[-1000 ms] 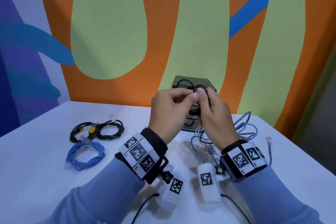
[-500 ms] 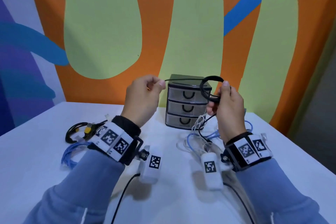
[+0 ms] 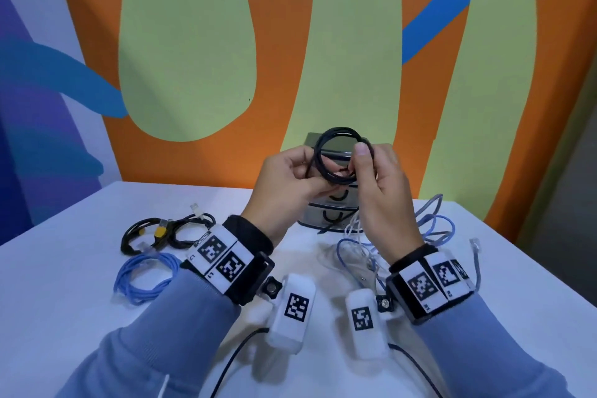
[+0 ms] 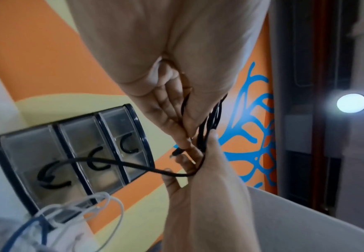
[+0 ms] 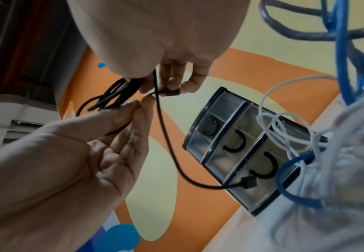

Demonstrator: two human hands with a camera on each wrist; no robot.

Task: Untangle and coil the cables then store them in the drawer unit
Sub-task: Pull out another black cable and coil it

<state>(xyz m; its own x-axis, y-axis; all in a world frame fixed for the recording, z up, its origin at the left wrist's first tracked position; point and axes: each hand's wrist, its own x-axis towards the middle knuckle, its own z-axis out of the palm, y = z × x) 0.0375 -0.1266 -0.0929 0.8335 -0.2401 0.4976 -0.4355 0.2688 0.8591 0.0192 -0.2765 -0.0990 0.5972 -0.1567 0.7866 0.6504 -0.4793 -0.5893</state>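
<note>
Desk (image 3: 58, 268): white, backed against the painted wall, so all cable work happens within easy reach of storage.

Drawer unit (image 3: 326, 223), at the rear centre of the desk, mostly hidden behind the hands in the head view. The wrist views show three clear drawers with dark handles, all closed; nothing stored yet as far as can be seen.

Tangle of blue, grey and white cables (image 3: 429, 229), loose on the desk to the right, just beside the drawer unit. Probably left there as the unsorted heap.

Blue coil (image 3: 145, 275) and black coil with yellow connector (image 3: 161, 233) lie on the left side, well apart from the tangle. Reads as a "done" pile kept separate from the mess.

Black cable (image 3: 339, 155), held up in the air in front of the drawer unit and wound into a small round loop of several turns. One tail hangs down with its plug (image 5: 249, 182) in front of the drawers.

Right hand (image 3: 381, 191): grip clenched on the loop bundle, thumb on top, likely to stop the turns springing open.

Left hand (image 3: 290, 178): grip pinching the cable by the loop, seemingly feeding the next turn.
</note>
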